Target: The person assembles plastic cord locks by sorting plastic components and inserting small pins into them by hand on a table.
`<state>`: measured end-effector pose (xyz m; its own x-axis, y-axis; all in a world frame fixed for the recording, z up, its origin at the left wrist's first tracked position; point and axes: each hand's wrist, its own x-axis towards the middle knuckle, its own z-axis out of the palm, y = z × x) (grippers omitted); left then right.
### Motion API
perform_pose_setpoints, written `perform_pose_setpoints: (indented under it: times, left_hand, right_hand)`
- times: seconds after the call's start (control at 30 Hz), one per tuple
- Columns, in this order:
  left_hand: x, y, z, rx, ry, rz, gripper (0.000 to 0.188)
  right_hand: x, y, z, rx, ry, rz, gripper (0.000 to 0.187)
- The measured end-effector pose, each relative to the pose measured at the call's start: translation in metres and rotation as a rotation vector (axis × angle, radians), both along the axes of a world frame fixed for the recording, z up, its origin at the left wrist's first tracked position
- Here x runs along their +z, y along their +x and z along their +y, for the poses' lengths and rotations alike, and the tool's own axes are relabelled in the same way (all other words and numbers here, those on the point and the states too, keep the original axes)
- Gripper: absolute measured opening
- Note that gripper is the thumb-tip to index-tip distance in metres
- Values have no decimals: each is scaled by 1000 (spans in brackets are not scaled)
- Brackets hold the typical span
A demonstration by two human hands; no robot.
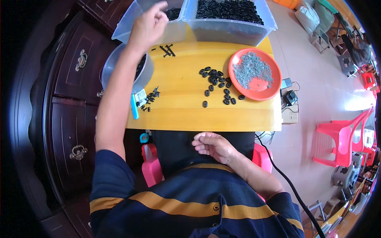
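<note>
My left hand reaches over the left clear plastic bin, which has black pieces inside. Its index finger is stretched out and the others are bent; nothing shows in it. Just off the table's front edge, above my lap, my right hand is closed, thumb against curled fingers. Whatever it may hold is hidden. Ahead of it on the yellow table, several small black oval pieces with holes lie loose. Beside them stands an orange plate of small silver metal pieces.
A second clear bin is full of black pieces. A round tub stands under my left forearm. Black rods, small dark parts and a light-blue tool lie on the table's left. Dark drawers flank the left side.
</note>
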<state>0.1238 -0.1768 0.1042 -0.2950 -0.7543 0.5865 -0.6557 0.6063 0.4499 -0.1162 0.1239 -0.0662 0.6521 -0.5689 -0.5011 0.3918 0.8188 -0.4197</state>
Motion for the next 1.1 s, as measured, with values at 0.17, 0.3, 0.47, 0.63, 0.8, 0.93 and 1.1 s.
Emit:
perform_pose_setpoints:
  times: [0.17, 0.3, 0.47, 0.63, 0.8, 0.93, 1.1]
  left_hand:
    - [-66, -43, 87, -204, 465, -57, 33]
    - [-106, -67, 111, -296, 178, -354, 45]
    - [-124, -59, 127, -345, 221, -426, 55]
    - [-122, -45, 125, -394, 267, -244, 51]
    - [-129, -44, 90, -332, 368, -23, 43]
    - [-142, -58, 78, -381, 301, -107, 44]
    - [-146, -57, 74, -496, 369, -49, 47]
  right_hand:
    - [-26, -8, -2, -96, 221, -119, 39]
    - [-36, -7, -6, -136, 342, -243, 55]
    - [-47, -8, -9, -186, 404, -396, 60]
    - [-56, -3, -11, -184, 423, -440, 67]
    - [-55, 13, -16, -155, 411, -537, 73]
    - [-50, 17, -20, -131, 394, -531, 75]
    - [-49, 16, -22, -109, 362, -549, 76]
